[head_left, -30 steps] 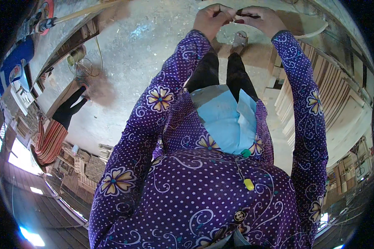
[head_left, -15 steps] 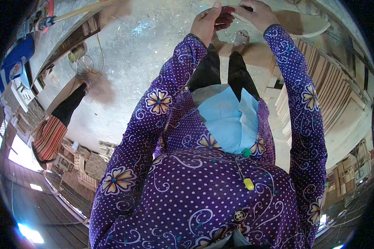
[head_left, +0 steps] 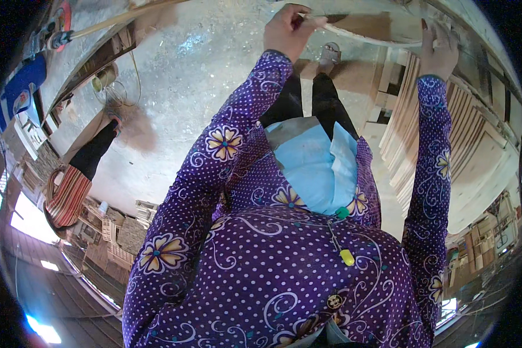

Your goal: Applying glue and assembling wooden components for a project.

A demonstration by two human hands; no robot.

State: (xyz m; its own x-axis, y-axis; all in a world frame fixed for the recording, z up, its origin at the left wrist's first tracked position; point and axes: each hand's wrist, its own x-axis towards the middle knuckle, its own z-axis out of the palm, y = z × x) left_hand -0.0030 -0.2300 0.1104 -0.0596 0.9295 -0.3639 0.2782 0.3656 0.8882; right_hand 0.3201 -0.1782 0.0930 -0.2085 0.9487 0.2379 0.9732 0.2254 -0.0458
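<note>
My left hand (head_left: 287, 32) is closed on the left end of a thin wooden board (head_left: 372, 39) with a pale, slightly curved edge. The board stretches to the right at the top of the view, and its far part is cut off. My right hand (head_left: 439, 53) is by the board's right end, its fingers stretched out and a little blurred. Whether those fingers touch the board is hard to make out. Below my right hand stands a stack of pale wooden boards (head_left: 441, 130), its layered edges facing me.
Another person in a striped top (head_left: 69, 197) is at the left. Near them is a round metal container (head_left: 105, 76) with wire loops. A long wooden pole (head_left: 116, 17) crosses the upper left, above a blue object (head_left: 26, 84). Wooden pieces (head_left: 481, 243) are piled at lower right.
My right hand has moved right and down, away from my left hand, toward the board's right end. My left hand has shifted slightly and keeps hold of the board.
</note>
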